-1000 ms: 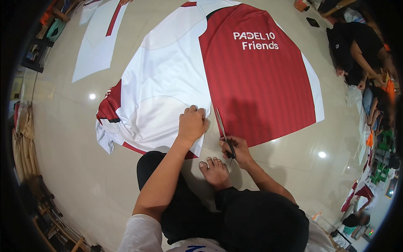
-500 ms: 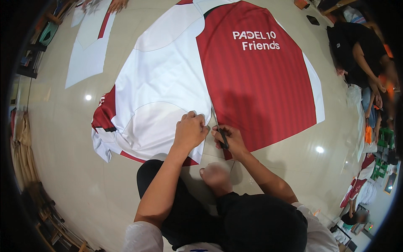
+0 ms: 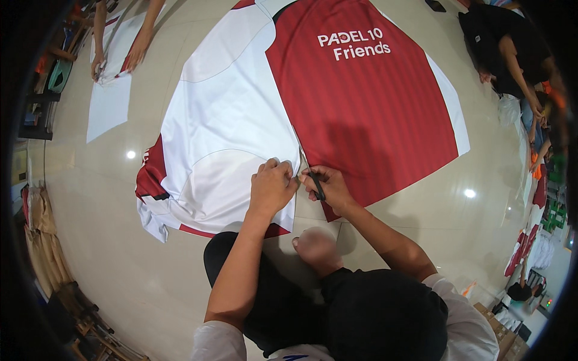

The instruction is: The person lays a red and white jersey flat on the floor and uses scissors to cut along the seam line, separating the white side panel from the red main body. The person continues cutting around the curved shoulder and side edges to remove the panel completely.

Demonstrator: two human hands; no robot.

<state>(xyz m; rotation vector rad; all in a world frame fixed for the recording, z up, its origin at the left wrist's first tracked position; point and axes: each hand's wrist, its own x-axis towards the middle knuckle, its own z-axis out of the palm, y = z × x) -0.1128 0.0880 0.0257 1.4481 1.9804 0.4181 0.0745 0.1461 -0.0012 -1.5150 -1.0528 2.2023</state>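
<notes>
A large printed cloth is spread on the floor, with a white part [image 3: 232,120] on the left and a striped red panel [image 3: 367,108] on the right. The red side carries white lettering. Between the two parts runs a cut gap, widening toward me. My right hand [image 3: 335,191] grips black-handled scissors [image 3: 317,186], their blades pointing away from me into the gap. Just left of them, my left hand [image 3: 271,188] pinches the edge of the white cloth with curled fingers. Its fingertips are partly hidden.
My bare foot [image 3: 318,249] rests close behind the cut. At upper left, another person's hands [image 3: 137,51] work over a white sheet [image 3: 108,111]. A person in black [image 3: 506,48] bends at the upper right, near a phone [image 3: 435,5]. Furniture stands along the left rim.
The view has shifted slightly. The other person's hands have come farther in over the white sheet. My right hand has turned the scissors a little; both hands keep their holds.
</notes>
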